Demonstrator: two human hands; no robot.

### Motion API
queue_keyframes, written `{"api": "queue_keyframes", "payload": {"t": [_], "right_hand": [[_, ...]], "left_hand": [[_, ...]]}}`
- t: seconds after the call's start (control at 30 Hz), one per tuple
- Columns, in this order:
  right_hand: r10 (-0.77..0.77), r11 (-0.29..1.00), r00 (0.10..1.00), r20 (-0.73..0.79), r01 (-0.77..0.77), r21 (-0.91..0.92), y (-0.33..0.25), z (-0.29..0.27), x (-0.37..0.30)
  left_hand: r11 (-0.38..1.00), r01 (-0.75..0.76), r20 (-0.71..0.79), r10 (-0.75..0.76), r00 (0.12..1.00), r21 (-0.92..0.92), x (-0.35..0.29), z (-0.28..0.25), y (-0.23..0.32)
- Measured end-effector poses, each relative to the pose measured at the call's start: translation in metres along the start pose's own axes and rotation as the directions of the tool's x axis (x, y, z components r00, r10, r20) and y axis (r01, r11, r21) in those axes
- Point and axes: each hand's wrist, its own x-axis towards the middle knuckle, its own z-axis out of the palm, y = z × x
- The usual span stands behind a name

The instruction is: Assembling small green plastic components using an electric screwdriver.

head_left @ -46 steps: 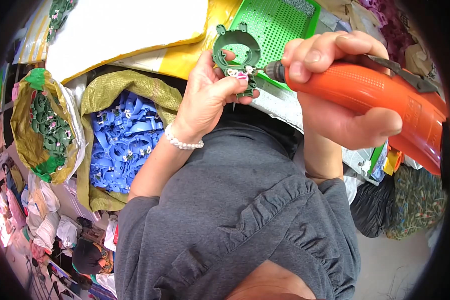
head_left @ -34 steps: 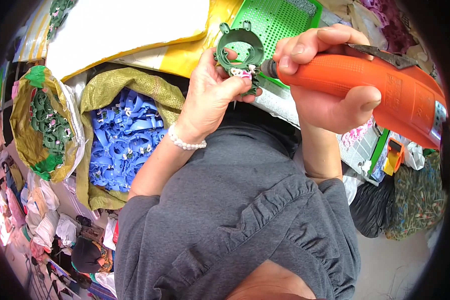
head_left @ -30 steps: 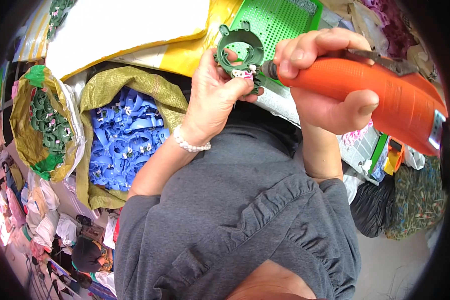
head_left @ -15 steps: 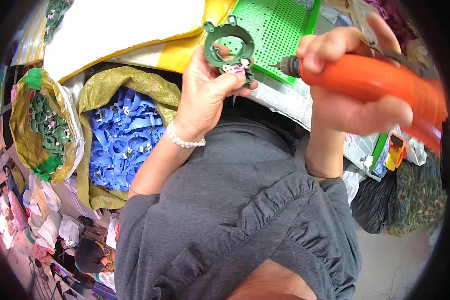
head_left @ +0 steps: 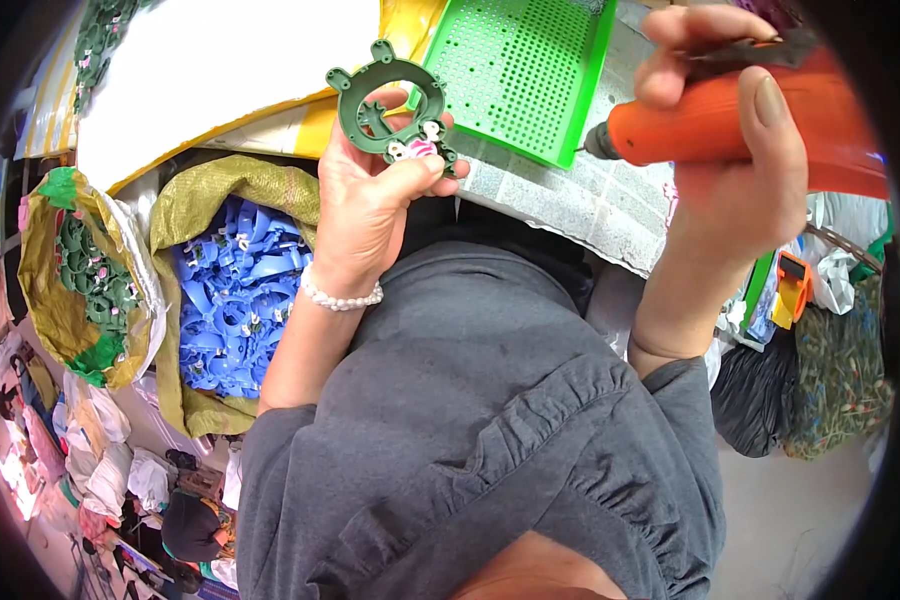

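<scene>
One green ring part (head_left: pixel 388 102) pinched in left hand (head_left: pixel 370 205) fingers; one orange driver (head_left: pixel 740 125) gripped by right hand (head_left: pixel 735 170) (two sacks nearby).

One green ring part (head_left: pixel 388 108), one orange power screwdriver (head_left: pixel 740 125), one green perforated tray (head_left: pixel 520 75), two open sacks: blue parts (head_left: pixel 232 300), green parts (head_left: pixel 85 285).

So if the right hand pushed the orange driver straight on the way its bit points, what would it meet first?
Probably the green perforated tray: the orange driver in the right hand points left at its edge. The green ring part lies further along; depth is unclear.
</scene>
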Motion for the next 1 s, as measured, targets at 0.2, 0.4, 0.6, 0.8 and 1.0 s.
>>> {"api": "queue_keyframes", "payload": {"t": [0.2, 0.4, 0.6, 0.8, 1.0], "right_hand": [[0.09, 0.988, 0.996, 0.027, -0.093, 0.125, 0.024, 0.016, 0.002], [0.117, 0.984, 0.993, -0.021, -0.113, 0.139, 0.05, 0.015, 0.006], [0.053, 0.98, 0.998, 0.024, -0.057, 0.192, 0.067, 0.014, 0.01], [0.084, 0.954, 0.996, -0.025, -0.074, 0.289, 0.076, 0.017, 0.004], [0.075, 0.955, 0.997, -0.03, -0.063, 0.288, 0.078, 0.017, 0.004]], "left_hand": [[0.998, 0.043, 0.024, -0.042, 0.999, -0.035, 0.0, 0.003, 0.004], [0.998, 0.053, 0.042, -0.051, 0.998, -0.034, -0.001, 0.004, 0.004], [0.997, 0.071, 0.056, -0.069, 0.996, -0.025, 0.0, 0.004, 0.004], [0.997, 0.075, 0.054, -0.073, 0.996, -0.027, 0.0, 0.004, 0.003], [0.996, 0.084, 0.051, -0.082, 0.995, -0.034, 0.0, 0.003, 0.002]]}}
